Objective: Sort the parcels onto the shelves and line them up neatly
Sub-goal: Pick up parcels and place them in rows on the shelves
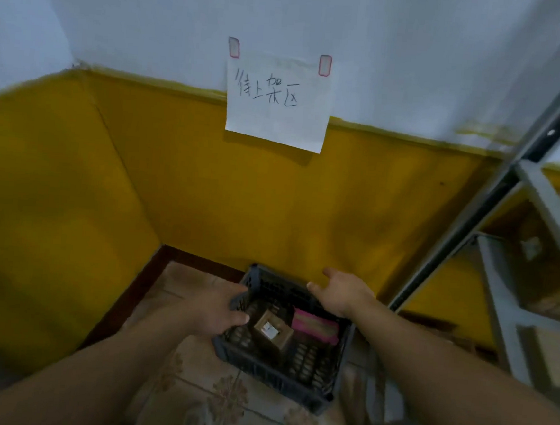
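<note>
Left hand (220,310): gripping the left wall of the crate (275,378), fingers (241,318) curling round its rim.
Right hand (341,294): hovering over the crate's far right corner, fingers spread & fairly straight, holding nothing. Touching the rim or not: can't tell.
Crate: black plastic, slotted walls, sitting on the tiled floor (190,393) near the room corner. It's close to the yellow wall (206,189) & below a handwritten paper sign (277,101).
Parcels in crate: 2 showing. Brown box (272,329) w/ a white label is lying tilted approx. mid-crate. Pink-and-brown flat parcel (315,325) is lying just beside it, toward the right wall.
Shelves (546,213): grey metal rack standing at right. Cardboard boxes (542,270) are sitting on at least 2 levels. They're blurred, so can't judge how neatly they're lining up.
Step in hand: prob. the person is taking hold of the crate w/ both hands, either to lift it toward the rack or to steady it for picking a parcel. Which one: can't tell.
Progress: looking well along. The crate is showing mostly bare bottom & the rack is already carrying boxes.
Left to do: the 2 parcels are waiting to go onto a shelf, then need lining up w/ the rest.
</note>
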Demonstrator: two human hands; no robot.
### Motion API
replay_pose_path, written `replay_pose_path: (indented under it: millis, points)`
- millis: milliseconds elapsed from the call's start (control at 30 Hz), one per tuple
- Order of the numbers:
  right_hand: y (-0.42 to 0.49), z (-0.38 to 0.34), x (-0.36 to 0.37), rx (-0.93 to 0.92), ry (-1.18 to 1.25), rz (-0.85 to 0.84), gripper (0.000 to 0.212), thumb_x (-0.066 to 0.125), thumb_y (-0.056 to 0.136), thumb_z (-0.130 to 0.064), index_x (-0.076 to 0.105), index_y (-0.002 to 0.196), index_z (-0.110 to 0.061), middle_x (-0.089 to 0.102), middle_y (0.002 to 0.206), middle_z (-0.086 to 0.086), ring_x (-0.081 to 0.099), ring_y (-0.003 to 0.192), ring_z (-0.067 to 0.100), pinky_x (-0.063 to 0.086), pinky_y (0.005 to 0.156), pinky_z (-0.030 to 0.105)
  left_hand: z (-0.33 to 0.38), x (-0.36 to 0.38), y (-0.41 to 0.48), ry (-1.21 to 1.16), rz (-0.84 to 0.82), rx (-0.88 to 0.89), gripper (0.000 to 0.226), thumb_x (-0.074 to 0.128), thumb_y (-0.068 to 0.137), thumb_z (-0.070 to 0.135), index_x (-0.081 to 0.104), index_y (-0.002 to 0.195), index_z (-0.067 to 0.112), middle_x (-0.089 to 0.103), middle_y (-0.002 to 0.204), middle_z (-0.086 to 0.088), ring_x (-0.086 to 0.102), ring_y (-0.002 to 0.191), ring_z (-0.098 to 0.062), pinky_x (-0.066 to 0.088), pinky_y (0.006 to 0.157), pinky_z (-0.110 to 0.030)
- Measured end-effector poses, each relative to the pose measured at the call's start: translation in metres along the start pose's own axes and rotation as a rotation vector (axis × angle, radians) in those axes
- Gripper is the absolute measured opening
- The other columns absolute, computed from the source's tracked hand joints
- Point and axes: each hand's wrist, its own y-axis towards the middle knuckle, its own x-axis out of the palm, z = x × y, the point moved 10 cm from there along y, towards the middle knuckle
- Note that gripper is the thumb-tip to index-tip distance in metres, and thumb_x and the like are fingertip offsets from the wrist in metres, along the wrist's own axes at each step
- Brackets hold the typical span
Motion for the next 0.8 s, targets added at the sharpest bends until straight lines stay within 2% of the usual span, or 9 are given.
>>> replay_pose_path:
  millis: [100,167,300,367,433,567,667,733,800]
  points:
    - [0.023,0.01,0.025,0.139,0.114,-0.033,0.074,0.038,0.098,-0.063,0.026,0.154,-0.017,0.048,0.145,0.012,0.053,0.12,0.031,0.043,0.082,0.036,-0.03,-0.007,0.051,0.019,-0.16,0.007,0.072,0.06,0.092,0.044,0.024,0.152,0.028,0.025,0.158,0.001,0.032,0.14,-0.023,0.036,0.111,-0.041]
    - [0.028,0.016,0.045,0.22,0.187,-0.066,0.07,0.04,0.098,-0.06,0.031,0.152,-0.017,0.055,0.136,0.011,0.058,0.106,0.027,0.044,0.076,0.033,-0.045,-0.007,0.075,0.028,-0.263,-0.001,0.072,0.059,0.093,0.043,0.023,0.152,0.024,0.026,0.157,-0.003,0.035,0.139,-0.024,0.036,0.109,-0.037]
    - [0.029,0.031,0.08,0.327,0.275,-0.077,0.051,0.041,0.098,-0.058,0.049,0.134,-0.023,0.061,0.129,0.008,0.059,0.109,0.027,0.046,0.08,0.032,-0.061,0.0,0.118,0.112,-0.348,0.027,0.061,0.059,0.094,0.039,0.037,0.147,0.018,0.046,0.145,-0.005,0.048,0.126,-0.019,0.039,0.099,-0.025]
    - [0.033,0.042,0.098,0.374,0.315,-0.11,0.046,0.043,0.097,-0.057,0.052,0.128,-0.025,0.063,0.126,0.008,0.06,0.109,0.026,0.049,0.083,0.033,-0.07,0.012,0.138,0.151,-0.382,0.013,0.055,0.057,0.094,0.042,0.044,0.142,0.019,0.053,0.136,-0.007,0.054,0.117,-0.02,0.044,0.091,-0.026]
    - [0.043,0.055,0.116,0.421,0.354,-0.138,0.05,0.044,0.097,-0.057,0.051,0.133,-0.023,0.062,0.128,0.009,0.06,0.112,0.027,0.049,0.088,0.033,-0.081,0.032,0.157,0.123,-0.431,-0.017,0.052,0.058,0.094,0.042,0.047,0.138,0.017,0.056,0.133,-0.006,0.056,0.114,-0.02,0.046,0.096,-0.034]
    - [0.089,0.074,0.152,0.436,0.443,-0.167,0.042,0.049,0.097,-0.05,0.058,0.125,-0.02,0.064,0.126,0.01,0.061,0.11,0.028,0.048,0.088,0.03,-0.11,0.074,0.197,0.07,-0.479,-0.082,0.051,0.061,0.092,0.035,0.049,0.138,0.018,0.057,0.134,-0.005,0.055,0.119,-0.02,0.043,0.104,-0.04]
    - [0.143,0.087,0.186,0.415,0.526,-0.172,0.029,0.052,0.098,-0.042,0.063,0.109,-0.018,0.066,0.117,0.014,0.062,0.102,0.028,0.048,0.083,0.03,-0.133,0.105,0.236,0.057,-0.452,-0.131,0.051,0.061,0.091,0.037,0.049,0.138,0.022,0.056,0.135,-0.001,0.055,0.118,-0.018,0.045,0.101,-0.036]
    - [0.183,0.096,0.216,0.392,0.57,-0.185,0.018,0.052,0.098,-0.037,0.063,0.093,-0.024,0.067,0.112,0.013,0.059,0.093,0.023,0.04,0.076,0.026,-0.151,0.125,0.269,0.076,-0.413,-0.181,0.054,0.06,0.092,0.041,0.045,0.141,0.025,0.054,0.135,-0.001,0.056,0.114,-0.016,0.047,0.092,-0.031]
    - [0.222,0.106,0.252,0.382,0.605,-0.21,0.021,0.052,0.097,-0.038,0.062,0.088,-0.021,0.067,0.096,0.007,0.058,0.086,0.02,0.039,0.068,0.026,-0.167,0.149,0.304,0.041,-0.372,-0.209,0.042,0.057,0.093,0.042,0.051,0.131,0.027,0.061,0.12,0.0,0.06,0.097,-0.011,0.05,0.078,-0.029]
